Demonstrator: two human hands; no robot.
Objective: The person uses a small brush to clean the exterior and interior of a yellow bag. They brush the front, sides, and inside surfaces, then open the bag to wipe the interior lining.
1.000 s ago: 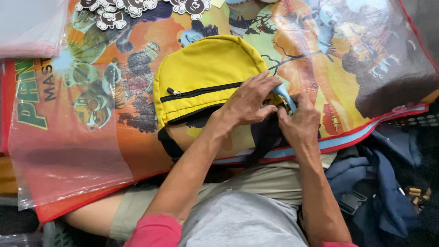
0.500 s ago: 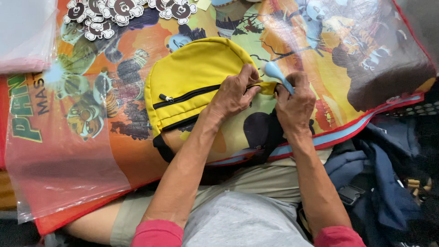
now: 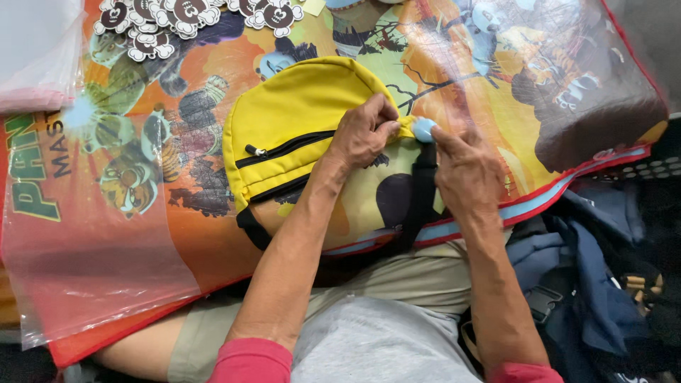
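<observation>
**A:** Where is the yellow pouch point(image 3: 298, 131) sitting?

**B:** It lies flat on the printed cartoon sheet point(image 3: 539, 78) across the person's lap, directly under the left hand point(image 3: 364, 133). Its zip runs off to the left of that hand, away from both hands.

**A:** And what are the hands doing?

**B:** The left hand is curled, fingers pinching the pouch's right-hand corner where the black strap point(image 3: 423, 191) comes away. The right hand point(image 3: 464, 172) is just beside it, thumb and forefinger closed on a small pale blue piece point(image 3: 424, 129) right at that corner. I can't tell what the blue piece is, nor whether it is already fixed to the fabric.

**A:** So how would you handle this well?

**B:** I'd judge the left hand needs to keep the corner taut and pressed down, so the fabric doesn't bunch. The right hand should work close to the left thumb, with the blue piece square to the seam. The strap hangs down below the right hand, toward the body, and is best kept out of the pinch.

**A:** Anything nearby to mind?

**B:** The round cartoon patches point(image 3: 177, 18) lie well beyond the left hand, and the clear plastic film point(image 3: 85, 255) is far out to the left.
</observation>
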